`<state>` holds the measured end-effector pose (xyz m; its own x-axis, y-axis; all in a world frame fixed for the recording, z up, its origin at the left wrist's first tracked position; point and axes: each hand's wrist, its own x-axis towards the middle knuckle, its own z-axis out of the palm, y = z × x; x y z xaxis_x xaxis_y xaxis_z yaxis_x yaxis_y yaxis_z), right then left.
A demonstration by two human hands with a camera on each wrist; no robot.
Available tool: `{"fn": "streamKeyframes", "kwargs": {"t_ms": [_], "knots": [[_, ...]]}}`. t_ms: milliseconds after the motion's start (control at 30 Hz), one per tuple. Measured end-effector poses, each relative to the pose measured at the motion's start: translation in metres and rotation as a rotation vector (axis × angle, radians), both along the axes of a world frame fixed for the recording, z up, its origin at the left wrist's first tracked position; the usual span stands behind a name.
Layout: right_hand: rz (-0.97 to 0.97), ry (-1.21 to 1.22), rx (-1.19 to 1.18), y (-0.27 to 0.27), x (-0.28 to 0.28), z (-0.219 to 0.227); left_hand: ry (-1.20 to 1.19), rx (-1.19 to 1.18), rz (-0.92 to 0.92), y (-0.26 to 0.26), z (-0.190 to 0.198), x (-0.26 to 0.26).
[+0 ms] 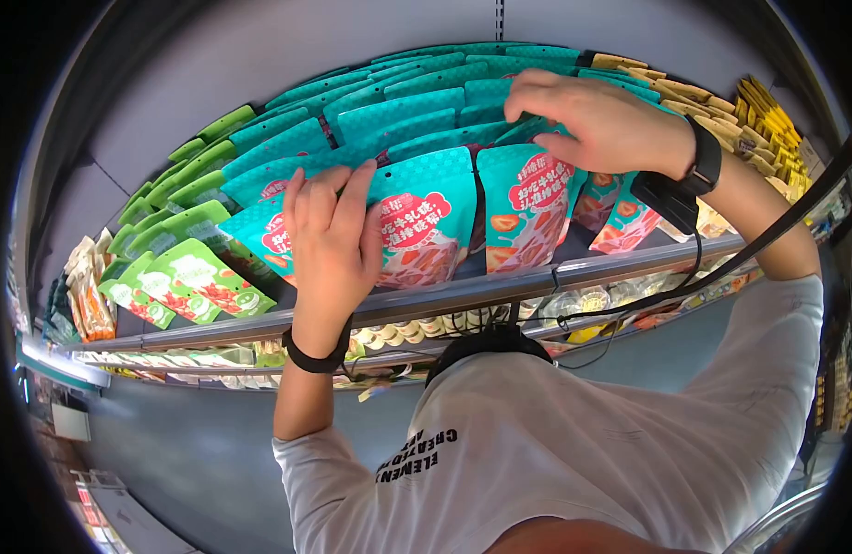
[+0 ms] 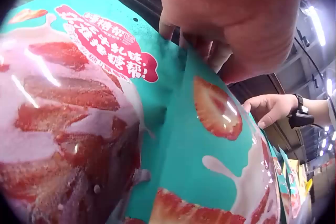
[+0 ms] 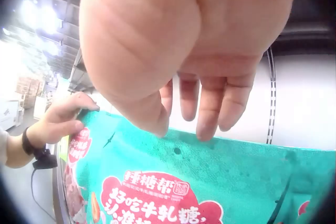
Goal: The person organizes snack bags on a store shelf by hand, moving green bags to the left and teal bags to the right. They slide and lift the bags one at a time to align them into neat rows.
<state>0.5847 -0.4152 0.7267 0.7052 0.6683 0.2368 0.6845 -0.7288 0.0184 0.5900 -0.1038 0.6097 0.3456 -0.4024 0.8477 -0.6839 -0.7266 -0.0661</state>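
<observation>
Teal nougat pouches (image 1: 426,208) with strawberry pictures stand in rows on a shelf. My left hand (image 1: 329,235) is at the front row, gripping a pouch by its top edge. Its fingers reach over the top, and the thumb is on the front side. In the left wrist view, the fingertips go down behind the edge of a pouch (image 2: 220,145). My right hand (image 1: 601,125) hovers at the top of the pouches to the right, fingers loosely bent and thumb apart. Its fingertips are right at the top edge of a teal pouch (image 3: 142,150) in the right wrist view.
Green pouches (image 1: 195,277) lean at the left, beside orange-and-white packs (image 1: 91,286). Tan packs (image 1: 721,120) and yellow packs (image 1: 767,115) line the right. A metal shelf lip (image 1: 416,300) runs along the front, with more goods below. A black cable (image 1: 629,305) hangs before the shelf.
</observation>
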Motion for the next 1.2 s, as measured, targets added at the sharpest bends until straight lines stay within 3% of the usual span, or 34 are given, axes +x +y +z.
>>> {"fn": "streamKeyframes", "kwargs": {"t_ms": [133, 300, 400, 500, 667, 833, 1200], "knots": [[-0.086, 0.084, 0.038, -0.004, -0.003, -0.011, -0.03, -0.06, -0.09, 0.004, -0.003, 0.006], [0.028, -0.065, -0.012, -0.001, -0.002, -0.024, -0.08, -0.135, -0.198, 0.012, 0.004, 0.01], [-0.076, -0.037, 0.019, 0.001, -0.006, -0.021, -0.035, -0.142, -0.208, 0.013, 0.007, 0.006], [-0.064, -0.12, -0.022, -0.008, -0.001, -0.026, -0.041, -0.113, -0.195, 0.012, 0.005, 0.007], [-0.091, -0.043, -0.071, -0.018, 0.0, -0.025, 0.008, -0.098, -0.195, 0.01, 0.009, 0.003], [-0.022, 0.001, 0.007, -0.026, 0.006, -0.026, 0.045, -0.034, -0.227, 0.008, 0.02, 0.006], [0.015, 0.083, -0.01, -0.034, 0.004, -0.027, 0.013, -0.175, -0.256, -0.023, 0.017, 0.01]]}}
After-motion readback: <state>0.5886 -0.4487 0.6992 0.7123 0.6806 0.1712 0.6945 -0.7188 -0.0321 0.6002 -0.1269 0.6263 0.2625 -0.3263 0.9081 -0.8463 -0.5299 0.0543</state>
